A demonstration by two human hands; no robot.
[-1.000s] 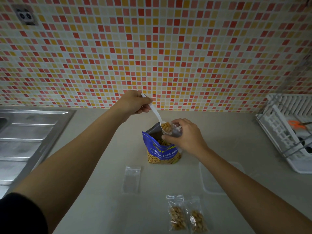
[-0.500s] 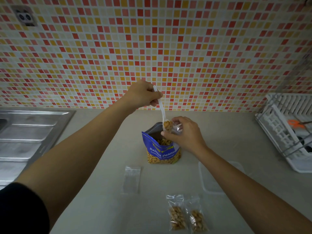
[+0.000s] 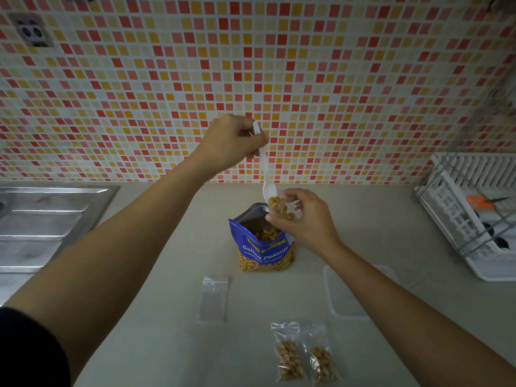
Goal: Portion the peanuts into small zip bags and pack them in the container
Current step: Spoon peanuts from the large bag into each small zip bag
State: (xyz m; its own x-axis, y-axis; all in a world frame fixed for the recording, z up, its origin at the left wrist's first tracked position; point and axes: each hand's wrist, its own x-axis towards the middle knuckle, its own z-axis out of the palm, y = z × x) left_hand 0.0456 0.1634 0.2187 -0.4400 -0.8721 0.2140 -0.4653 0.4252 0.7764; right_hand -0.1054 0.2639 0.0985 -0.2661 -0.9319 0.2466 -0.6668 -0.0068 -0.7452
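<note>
1. The left arm is stretched far out, with a dark sleeve (image 3: 28, 347) seen near its top.
2. The left hand (image 3: 231, 143) is held high, and a white spoon (image 3: 265, 169) is gripped in its curled fingers.
3. The right hand (image 3: 304, 219) is held lower and to the right, and a small clear bag (image 3: 289, 209) is pinched by its thumb and fingers.

A steel sink drainboard (image 3: 42, 227) sits flush at the left edge of the beige bench (image 3: 167, 344). At the right edge stands a white dish rack (image 3: 474, 219), with orange-handled scissors (image 3: 479, 201) lying in it. Behind the bench's back edge rises a wall of red, orange and yellow mosaic tiles (image 3: 335, 79), with 1 socket (image 3: 30, 30) near its upper left corner.
</note>
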